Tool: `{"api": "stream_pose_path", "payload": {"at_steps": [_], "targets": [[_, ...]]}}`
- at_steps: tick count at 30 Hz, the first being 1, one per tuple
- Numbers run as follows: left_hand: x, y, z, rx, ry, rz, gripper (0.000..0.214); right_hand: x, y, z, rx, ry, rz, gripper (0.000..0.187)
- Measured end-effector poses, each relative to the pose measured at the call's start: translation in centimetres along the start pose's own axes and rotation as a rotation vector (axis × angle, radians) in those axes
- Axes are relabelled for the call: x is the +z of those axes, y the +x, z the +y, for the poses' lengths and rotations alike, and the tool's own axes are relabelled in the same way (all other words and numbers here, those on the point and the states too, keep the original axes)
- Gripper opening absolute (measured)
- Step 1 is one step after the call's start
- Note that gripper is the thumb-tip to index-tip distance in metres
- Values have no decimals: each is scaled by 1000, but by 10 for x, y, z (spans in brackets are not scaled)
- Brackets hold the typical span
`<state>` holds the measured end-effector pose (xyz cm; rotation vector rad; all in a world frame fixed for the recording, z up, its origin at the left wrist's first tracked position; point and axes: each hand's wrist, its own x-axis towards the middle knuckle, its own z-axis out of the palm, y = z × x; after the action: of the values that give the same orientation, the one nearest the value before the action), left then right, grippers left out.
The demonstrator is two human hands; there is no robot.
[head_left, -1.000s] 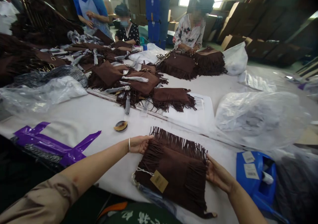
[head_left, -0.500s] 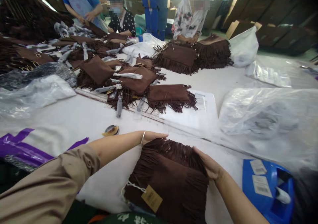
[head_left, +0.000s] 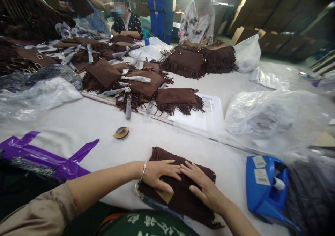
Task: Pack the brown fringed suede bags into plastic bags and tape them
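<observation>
A dark brown fringed bag (head_left: 180,194) lies on the table right in front of me, its fringe folded in along the far edge. My left hand (head_left: 161,175) rests flat on it with fingers spread, a silver bangle at the wrist. Beside it my right hand (head_left: 200,183) presses on the same bag, fingers stretched out and nearly meeting those of the left. A tan paper tag (head_left: 165,196) shows partly from under my left hand. Below the bag's near left edge, something in clear plastic shows in part.
Brown fringed bags (head_left: 178,99) pile up ahead and to the left. A blue tape dispenser (head_left: 267,187) stands at right, below a clear plastic bag (head_left: 277,120). Purple tape (head_left: 68,166) lies at left, a small round dish (head_left: 121,133) nearer the middle. Several people work across the table.
My hands have moved from the bag's far side edges onto its top, and the far fringe now lies folded over. One co-worker at the back left has lifted a brown piece.
</observation>
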<state>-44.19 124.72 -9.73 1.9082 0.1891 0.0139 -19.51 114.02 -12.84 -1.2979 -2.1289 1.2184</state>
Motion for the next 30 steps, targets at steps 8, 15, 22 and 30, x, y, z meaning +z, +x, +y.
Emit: {"api": "stream_pose_path", "payload": {"at_steps": [8,15,22,30], "targets": [[57,-41,26,126,120,114,36,43,-46,-42,-123,96,157,38],[33,-80,10,-228,147,949,33,17,1,-49,66,-19,615,38],[-30,-155,-44,-824,835,1045,23,81,32,3,-121,-526,356,55],[-66,-134,-55,-944,942,837,23,73,28,0,-213,-697,414,53]]}}
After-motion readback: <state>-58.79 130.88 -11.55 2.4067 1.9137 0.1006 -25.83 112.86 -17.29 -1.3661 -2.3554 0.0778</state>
